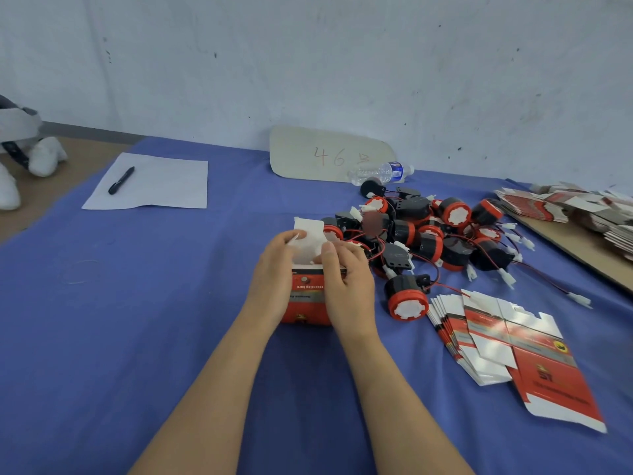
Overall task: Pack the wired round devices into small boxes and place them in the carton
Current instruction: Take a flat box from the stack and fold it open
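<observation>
While both hands work at it, small red box stands mid-table on blue cloth, white top flap raised. Left hand curled round box's left side, fingertips pinching flap edge. Right hand grips box's right side, thumb on flap. Pile of wired round devices just right of box; single device lies nearer. Stack of flat box blanks beside it. Pen on paper sheet, far left.
</observation>
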Demonstrator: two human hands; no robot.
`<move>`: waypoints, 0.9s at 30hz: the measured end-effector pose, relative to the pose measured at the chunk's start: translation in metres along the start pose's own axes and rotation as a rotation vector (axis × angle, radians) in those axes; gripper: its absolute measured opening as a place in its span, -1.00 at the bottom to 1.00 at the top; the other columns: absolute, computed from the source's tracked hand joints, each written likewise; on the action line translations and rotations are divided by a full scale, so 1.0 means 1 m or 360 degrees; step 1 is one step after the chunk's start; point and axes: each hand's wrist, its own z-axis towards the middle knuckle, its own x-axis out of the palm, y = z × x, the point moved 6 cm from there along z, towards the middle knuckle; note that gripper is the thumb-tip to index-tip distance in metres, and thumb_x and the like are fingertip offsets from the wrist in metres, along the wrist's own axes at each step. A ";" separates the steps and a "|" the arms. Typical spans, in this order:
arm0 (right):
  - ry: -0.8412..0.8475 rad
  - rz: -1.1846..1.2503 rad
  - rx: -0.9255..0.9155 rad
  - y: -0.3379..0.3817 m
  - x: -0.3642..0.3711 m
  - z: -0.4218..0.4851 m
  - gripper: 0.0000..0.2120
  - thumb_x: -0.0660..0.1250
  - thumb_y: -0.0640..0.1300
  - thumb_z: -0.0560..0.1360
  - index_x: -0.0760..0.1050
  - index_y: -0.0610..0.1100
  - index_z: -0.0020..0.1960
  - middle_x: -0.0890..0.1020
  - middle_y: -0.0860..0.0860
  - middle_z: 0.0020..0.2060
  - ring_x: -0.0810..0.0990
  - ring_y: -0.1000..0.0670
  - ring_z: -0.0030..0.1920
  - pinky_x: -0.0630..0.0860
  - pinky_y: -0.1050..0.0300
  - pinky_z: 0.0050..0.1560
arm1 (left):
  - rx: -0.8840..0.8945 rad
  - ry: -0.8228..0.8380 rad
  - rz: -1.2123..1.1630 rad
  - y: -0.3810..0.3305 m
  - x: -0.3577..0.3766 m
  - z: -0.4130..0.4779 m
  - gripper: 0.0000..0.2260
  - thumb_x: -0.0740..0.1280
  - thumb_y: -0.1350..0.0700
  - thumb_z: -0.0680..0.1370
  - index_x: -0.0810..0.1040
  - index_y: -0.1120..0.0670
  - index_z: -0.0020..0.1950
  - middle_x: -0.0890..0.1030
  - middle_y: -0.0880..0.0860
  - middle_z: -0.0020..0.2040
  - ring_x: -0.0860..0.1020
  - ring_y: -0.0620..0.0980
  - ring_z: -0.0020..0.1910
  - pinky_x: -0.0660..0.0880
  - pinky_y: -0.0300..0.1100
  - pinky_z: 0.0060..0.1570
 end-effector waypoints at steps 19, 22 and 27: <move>0.0175 0.0157 -0.0059 0.007 0.000 -0.001 -0.81 0.25 -0.21 0.58 0.47 0.05 0.10 0.53 0.03 0.09 0.52 0.07 0.12 0.44 0.21 0.10 | -0.0161 -0.0206 -0.0176 0.015 -0.002 -0.003 -0.82 0.14 0.24 0.53 0.35 -0.05 -0.10 0.52 -0.01 -0.14 0.51 -0.11 -0.32 0.43 -0.22 -0.44; 0.0382 0.0273 0.0114 0.008 0.006 -0.003 -0.77 0.24 0.05 0.58 0.64 0.10 -0.14 0.55 0.02 0.05 0.55 0.16 0.04 0.46 0.30 0.04 | 0.0003 -0.0399 -0.0292 0.010 -0.010 -0.005 -0.90 0.07 0.11 0.60 0.33 0.04 -0.09 0.57 -0.02 -0.20 0.52 -0.19 -0.37 0.44 -0.31 -0.43; 0.0807 0.0317 0.0376 0.003 0.002 -0.004 -0.89 0.35 -0.10 0.53 0.54 -0.03 0.06 0.64 0.10 -0.04 0.64 0.10 -0.08 0.57 0.23 -0.11 | 0.0502 -0.0427 -0.0149 -0.010 -0.013 -0.012 -0.75 -0.04 -0.17 0.57 0.37 -0.12 -0.06 0.64 0.01 -0.24 0.60 -0.05 -0.29 0.53 -0.16 -0.26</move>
